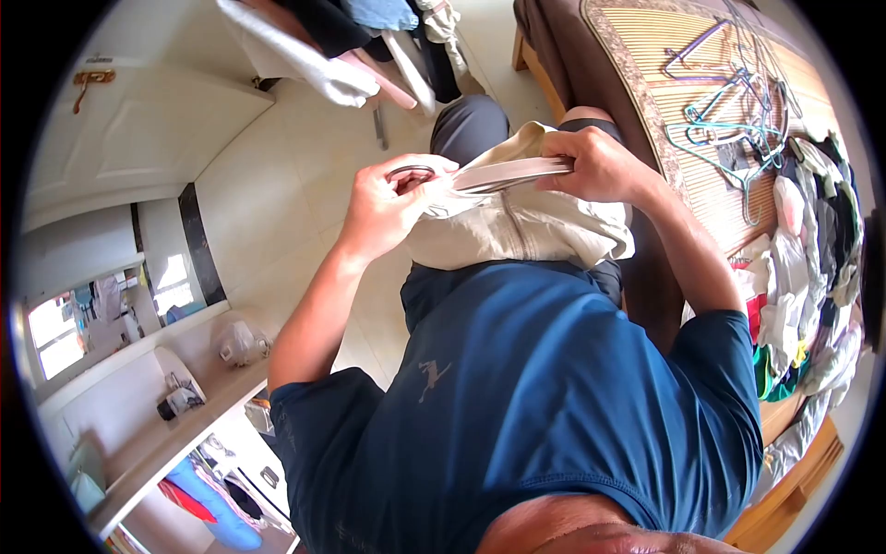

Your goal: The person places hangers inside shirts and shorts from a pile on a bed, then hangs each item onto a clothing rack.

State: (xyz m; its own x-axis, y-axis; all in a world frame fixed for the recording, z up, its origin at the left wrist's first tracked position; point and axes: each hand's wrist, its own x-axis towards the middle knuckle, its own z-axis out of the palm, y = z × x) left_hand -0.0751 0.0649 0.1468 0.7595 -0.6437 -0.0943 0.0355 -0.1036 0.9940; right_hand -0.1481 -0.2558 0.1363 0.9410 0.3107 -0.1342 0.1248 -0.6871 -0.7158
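From my end, nearest, the blue shirt point(544, 369); beyond it, a beige garment point(517, 231) lies over the lap. My 2 hands are apart: left hand point(392, 203) clamped on its whitish edge beside a dark loop point(411, 172), right hand point(591, 164) gripping the pale band point(517, 173) between them. Farther right, hangers point(738, 129) lie near piled clothes point(812, 249).

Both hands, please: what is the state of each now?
Left hand: closed on pale cloth, a thin dark curved loop at its fingers.
Right hand: closed on the flat whitish band over the beige cloth garment.
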